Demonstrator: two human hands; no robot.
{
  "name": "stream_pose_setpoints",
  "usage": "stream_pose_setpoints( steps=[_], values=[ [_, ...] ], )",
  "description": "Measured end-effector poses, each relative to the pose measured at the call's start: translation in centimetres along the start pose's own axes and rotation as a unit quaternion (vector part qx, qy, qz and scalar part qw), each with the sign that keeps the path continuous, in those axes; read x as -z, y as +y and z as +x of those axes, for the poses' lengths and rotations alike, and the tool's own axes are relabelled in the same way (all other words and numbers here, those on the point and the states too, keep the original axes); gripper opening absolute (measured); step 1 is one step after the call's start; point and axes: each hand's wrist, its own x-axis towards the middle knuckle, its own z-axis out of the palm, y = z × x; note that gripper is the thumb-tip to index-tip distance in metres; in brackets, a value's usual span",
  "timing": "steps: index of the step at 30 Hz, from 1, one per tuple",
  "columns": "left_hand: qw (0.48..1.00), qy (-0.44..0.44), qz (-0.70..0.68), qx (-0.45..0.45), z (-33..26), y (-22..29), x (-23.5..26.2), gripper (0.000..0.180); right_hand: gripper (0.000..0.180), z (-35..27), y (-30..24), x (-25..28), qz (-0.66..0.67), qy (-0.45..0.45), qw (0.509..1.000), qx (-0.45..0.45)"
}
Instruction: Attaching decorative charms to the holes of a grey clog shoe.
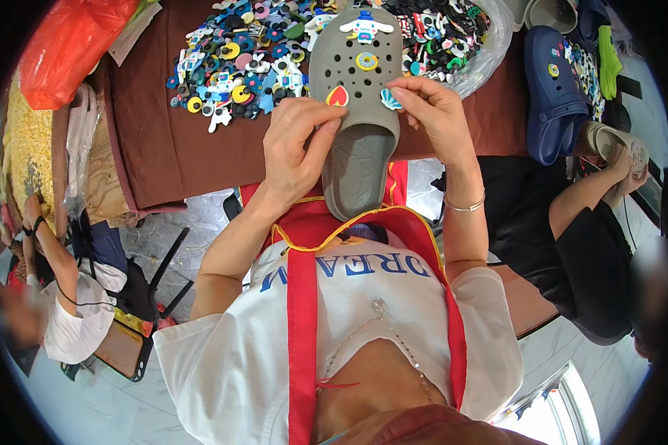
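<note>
A grey-green clog [361, 159] with rows of holes lies upright at the table's near edge, its toe pointing away from me. My left hand [293, 144] grips the left side of its upper, fingers bent, just below a red heart-shaped charm [337, 96]. Between thumb and fingertips, my right hand [439, 119] pinches a teal-and-white shell-shaped shoe charm [390, 99] against the clog's right side. Whether its stem sits in a hole is hidden. Higher on the clog are a round yellow charm [366, 61] and a white character charm with a blue hat [366, 27].
Piles of loose charms [237, 63] cover the brown tablecloth [148, 141], some in a clear plastic bag [497, 55]. A red bag [74, 44] is at far left. A navy clog [549, 96] stands right, near a co-worker's hand [631, 163]. Another person's hand [33, 213] works at left.
</note>
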Motion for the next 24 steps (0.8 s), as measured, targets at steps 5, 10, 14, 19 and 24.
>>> stream_pose_setpoints(
  steps=[5,10,14,19,24],
  values=[
    [0.999,0.025,-0.013,0.022,-0.4,-0.1,-0.1,0.015,0.018,0.7,-0.2,-0.1,-0.007,0.000,1.000,-0.009],
    [1.000,0.018,-0.009,0.010,-0.6,-0.3,0.1,0.016,0.013,1.0,0.1,-0.2,0.048,0.002,0.999,-0.001],
    [1.000,0.014,-0.011,0.024,-1.1,-0.6,0.1,0.016,0.016,0.9,-0.1,0.0,0.021,0.003,1.000,-0.005],
    [0.999,0.038,-0.016,0.028,-1.0,-0.3,-0.1,0.015,0.017,0.4,-0.3,-0.3,-0.037,0.018,0.999,0.015],
    [0.999,0.028,0.016,-0.035,-0.5,0.7,-0.6,0.017,0.018,0.1,-0.1,-0.8,-0.071,0.036,0.995,0.052]
  ],
)
